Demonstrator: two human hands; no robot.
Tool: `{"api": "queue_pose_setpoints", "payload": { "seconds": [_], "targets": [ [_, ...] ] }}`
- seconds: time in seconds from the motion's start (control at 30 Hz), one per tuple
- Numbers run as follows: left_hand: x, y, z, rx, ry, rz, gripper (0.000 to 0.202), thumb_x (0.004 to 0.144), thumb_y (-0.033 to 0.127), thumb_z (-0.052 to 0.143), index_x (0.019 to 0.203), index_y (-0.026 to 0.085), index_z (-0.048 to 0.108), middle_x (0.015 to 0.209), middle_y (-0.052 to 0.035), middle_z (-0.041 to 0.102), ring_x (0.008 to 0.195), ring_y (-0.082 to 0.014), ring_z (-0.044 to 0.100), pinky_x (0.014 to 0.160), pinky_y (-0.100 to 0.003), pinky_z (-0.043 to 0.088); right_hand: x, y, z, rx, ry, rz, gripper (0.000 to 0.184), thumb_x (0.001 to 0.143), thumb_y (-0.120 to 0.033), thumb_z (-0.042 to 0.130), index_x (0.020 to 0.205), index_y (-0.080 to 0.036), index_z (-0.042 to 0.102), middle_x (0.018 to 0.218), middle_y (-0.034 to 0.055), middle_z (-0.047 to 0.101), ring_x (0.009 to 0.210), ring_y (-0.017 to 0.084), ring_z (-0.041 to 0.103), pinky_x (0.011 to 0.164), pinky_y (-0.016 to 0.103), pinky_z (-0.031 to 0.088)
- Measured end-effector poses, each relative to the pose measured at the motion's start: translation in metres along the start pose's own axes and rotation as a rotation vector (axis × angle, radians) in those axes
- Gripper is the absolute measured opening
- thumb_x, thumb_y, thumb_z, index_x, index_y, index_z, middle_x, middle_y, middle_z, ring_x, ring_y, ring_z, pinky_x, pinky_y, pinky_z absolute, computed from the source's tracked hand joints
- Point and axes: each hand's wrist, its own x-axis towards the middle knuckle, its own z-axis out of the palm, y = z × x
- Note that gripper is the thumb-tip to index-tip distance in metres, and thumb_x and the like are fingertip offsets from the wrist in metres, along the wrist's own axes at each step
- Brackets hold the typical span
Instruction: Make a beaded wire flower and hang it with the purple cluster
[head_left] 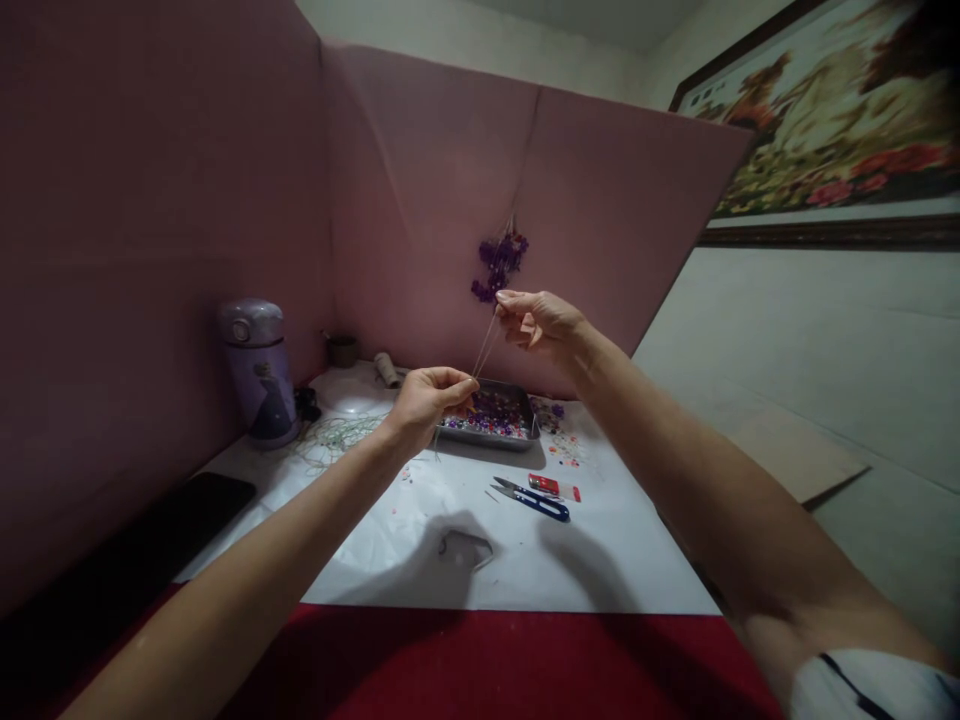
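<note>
Thin pale thread (486, 342) runs taut between my two raised hands, in what looks like two strands. My left hand (435, 392) pinches its lower end, just in front of the bead tray (491, 438). Higher and to the right, my right hand (541, 318) pinches the upper end. Behind its fingertips hangs a bunch of purple beads (499, 262), on strings against the pink panel. Loose purple, white and red beads lie in the tray. Whether a needle or bead sits between my fingertips is too small to tell.
On the white-covered table (600, 570) lie blue thread snips (536, 498), a red-labelled packet (553, 487) and scattered beads. At left stand a purple bottle (259, 375), tangled thread (337, 440), a thread spool (387, 370) and a dark phone-like slab (210, 495). Pink panels (420, 190) enclose the back and left.
</note>
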Motion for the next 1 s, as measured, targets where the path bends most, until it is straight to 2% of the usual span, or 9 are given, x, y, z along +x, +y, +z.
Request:
{"api": "queue_pose_setpoints", "payload": {
  "seconds": [0.1, 0.17, 0.3, 0.4, 0.5, 0.63, 0.77, 0.87, 1.0],
  "targets": [
    [-0.002, 0.000, -0.002, -0.048, -0.019, -0.077, 0.018, 0.058, 0.017, 0.082, 0.059, 0.010, 0.065, 0.050, -0.0010, 0.059, 0.044, -0.0082, 0.050, 0.050, -0.023, 0.045, -0.003, 0.015, -0.001, 0.001, 0.123, 0.023, 0.018, 0.075, -0.005, 0.064, 0.068, -0.016, 0.052, 0.056, -0.0037, 0.051, 0.042, 0.006, 0.039, 0.039, 0.018, 0.026],
    [-0.002, -0.002, -0.004, -0.088, 0.004, -0.104, 0.014, 0.061, 0.016, 0.079, 0.063, 0.010, 0.066, 0.056, -0.0024, 0.062, 0.048, -0.0100, 0.054, 0.056, -0.027, 0.049, -0.009, 0.028, -0.001, -0.012, 0.184, 0.039, 0.015, 0.076, -0.005, 0.065, 0.069, -0.015, 0.056, 0.061, -0.0011, 0.056, 0.045, 0.006, 0.045, 0.040, 0.018, 0.030],
    [0.001, -0.007, -0.006, -0.155, 0.096, -0.076, 0.009, 0.065, 0.011, 0.076, 0.069, 0.012, 0.068, 0.070, -0.0041, 0.069, 0.062, -0.0107, 0.061, 0.064, -0.023, 0.046, -0.028, 0.053, 0.007, -0.002, 0.250, 0.040, 0.011, 0.077, -0.011, 0.067, 0.071, -0.015, 0.058, 0.069, 0.0009, 0.061, 0.048, 0.006, 0.048, 0.040, 0.017, 0.031],
    [0.003, -0.008, -0.003, -0.188, 0.137, -0.039, 0.010, 0.064, 0.010, 0.077, 0.070, 0.012, 0.069, 0.072, -0.0029, 0.070, 0.064, -0.0094, 0.060, 0.065, -0.021, 0.043, -0.047, 0.071, 0.021, 0.036, 0.212, 0.048, 0.011, 0.078, -0.021, 0.068, 0.077, -0.015, 0.060, 0.074, 0.0023, 0.064, 0.047, 0.006, 0.047, 0.039, 0.017, 0.031],
    [0.003, -0.010, 0.002, -0.214, 0.149, -0.016, 0.011, 0.063, 0.012, 0.078, 0.069, 0.012, 0.069, 0.069, -0.0020, 0.069, 0.065, -0.0100, 0.060, 0.064, -0.022, 0.041, -0.063, 0.086, 0.036, 0.113, 0.133, 0.032, 0.030, 0.072, -0.041, 0.073, 0.078, -0.015, 0.060, 0.077, 0.0030, 0.065, 0.049, 0.006, 0.048, 0.039, 0.016, 0.030],
    [0.000, -0.011, 0.007, -0.230, 0.177, -0.011, 0.011, 0.063, 0.011, 0.078, 0.069, 0.011, 0.068, 0.064, -0.0001, 0.065, 0.056, -0.0089, 0.055, 0.055, -0.022, 0.037, -0.073, 0.096, 0.049, 0.129, -0.041, -0.024, 0.044, 0.062, -0.054, 0.076, 0.077, -0.016, 0.060, 0.063, -0.0022, 0.057, 0.046, 0.007, 0.044, 0.036, 0.017, 0.025],
    [-0.001, -0.010, 0.003, -0.246, 0.219, -0.024, 0.008, 0.072, 0.010, 0.071, 0.068, 0.012, 0.064, 0.068, -0.0020, 0.067, 0.057, -0.0082, 0.055, 0.055, -0.021, 0.039, -0.075, 0.095, 0.046, 0.061, -0.043, -0.012, 0.042, 0.062, -0.052, 0.076, 0.063, -0.018, 0.051, 0.047, -0.0092, 0.039, 0.038, 0.004, 0.025, 0.036, 0.019, 0.014],
    [-0.001, -0.005, -0.003, -0.260, 0.238, -0.041, 0.013, 0.076, 0.010, 0.067, 0.067, 0.013, 0.059, 0.070, -0.0031, 0.068, 0.053, -0.0076, 0.053, 0.052, -0.020, 0.039, -0.077, 0.094, 0.034, -0.011, -0.021, 0.034, 0.041, 0.060, -0.047, 0.077, 0.060, -0.019, 0.048, 0.045, -0.0098, 0.036, 0.037, 0.003, 0.022, 0.037, 0.021, 0.010],
    [0.000, 0.002, -0.013, -0.259, 0.238, -0.047, 0.018, 0.081, 0.008, 0.060, 0.065, 0.014, 0.053, 0.063, -0.0001, 0.061, 0.046, -0.0051, 0.047, 0.043, -0.017, 0.031, -0.082, 0.098, 0.016, -0.043, -0.023, 0.143, 0.037, 0.061, -0.042, 0.077, 0.059, -0.019, 0.049, 0.044, -0.0109, 0.032, 0.037, 0.003, 0.017, 0.038, 0.021, 0.007]
  ]
}}
